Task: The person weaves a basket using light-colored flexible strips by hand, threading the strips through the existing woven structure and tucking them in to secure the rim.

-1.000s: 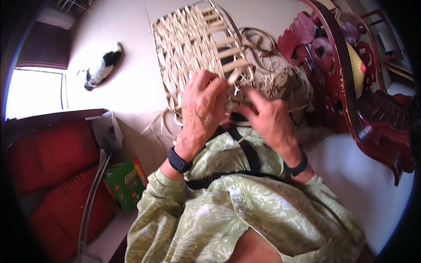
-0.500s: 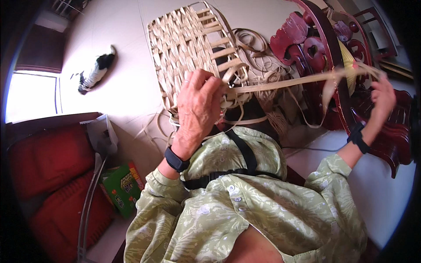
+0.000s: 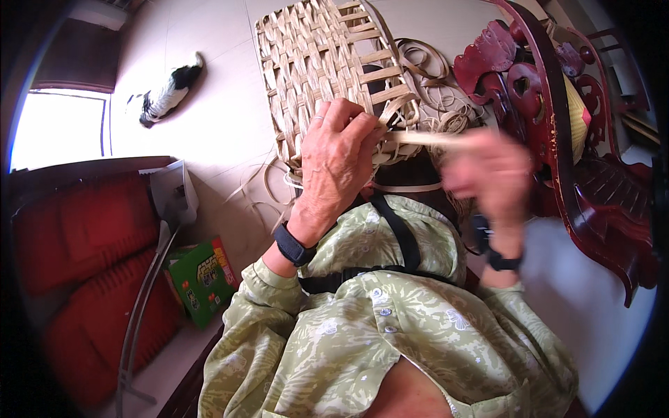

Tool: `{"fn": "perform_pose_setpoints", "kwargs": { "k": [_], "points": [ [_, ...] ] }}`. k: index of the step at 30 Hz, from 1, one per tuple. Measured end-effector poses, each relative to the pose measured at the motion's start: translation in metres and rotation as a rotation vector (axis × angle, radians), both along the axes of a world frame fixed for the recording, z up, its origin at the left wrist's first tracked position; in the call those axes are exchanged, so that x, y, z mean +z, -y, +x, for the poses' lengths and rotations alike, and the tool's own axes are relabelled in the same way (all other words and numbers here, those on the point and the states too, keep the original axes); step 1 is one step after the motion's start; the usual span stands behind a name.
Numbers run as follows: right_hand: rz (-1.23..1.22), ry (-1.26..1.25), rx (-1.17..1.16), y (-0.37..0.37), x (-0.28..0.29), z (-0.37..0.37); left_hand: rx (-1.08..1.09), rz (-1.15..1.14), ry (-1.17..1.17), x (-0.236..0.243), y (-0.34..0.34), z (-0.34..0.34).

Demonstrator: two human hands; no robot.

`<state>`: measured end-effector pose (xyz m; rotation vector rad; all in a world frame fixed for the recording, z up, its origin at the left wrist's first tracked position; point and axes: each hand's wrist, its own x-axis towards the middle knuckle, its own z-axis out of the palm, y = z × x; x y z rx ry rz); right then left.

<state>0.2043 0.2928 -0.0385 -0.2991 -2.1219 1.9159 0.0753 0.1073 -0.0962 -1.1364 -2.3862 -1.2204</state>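
Note:
A woven panel [image 3: 310,59] of flat beige strips leans away from my lap, its weave dense on the left with open gaps along its right side. My left hand [image 3: 338,150] is closed at the panel's near edge, its fingers pinching a flat beige strip [image 3: 425,138]. That strip runs nearly straight to the right, into my right hand [image 3: 491,171]. Motion smears the right hand, but its fingers look closed around the strip. What lies under the left fingers is hidden.
Loose strips and cords [image 3: 449,115] lie heaped right of the panel. A carved dark-red wooden chair [image 3: 550,104] stands at the right. Red cushions [image 3: 83,237], a green box [image 3: 202,282] and a curved metal rod [image 3: 139,306] are at the left. A black-and-white cat [image 3: 167,94] lies on the floor.
My right hand has come in from the far right toward the left hand, and the strip's span between them is much shorter. My left hand stays at the panel's edge.

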Motion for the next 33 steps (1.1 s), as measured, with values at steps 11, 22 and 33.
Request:
{"fn": "perform_pose_setpoints", "kwargs": {
  "k": [11,22,33],
  "points": [
    [0.707,0.142,-0.802,-0.129,0.038,0.037,-0.004,0.003,0.008,0.002,-0.005,0.000],
    [0.979,0.035,-0.180,0.030,-0.046,-0.020,0.021,0.014,0.000,0.001,-0.005,0.002],
    [0.623,0.338,-1.126,-0.236,0.061,0.091,-0.001,0.020,-0.002,-0.001,-0.004,0.002]
  ]
}}
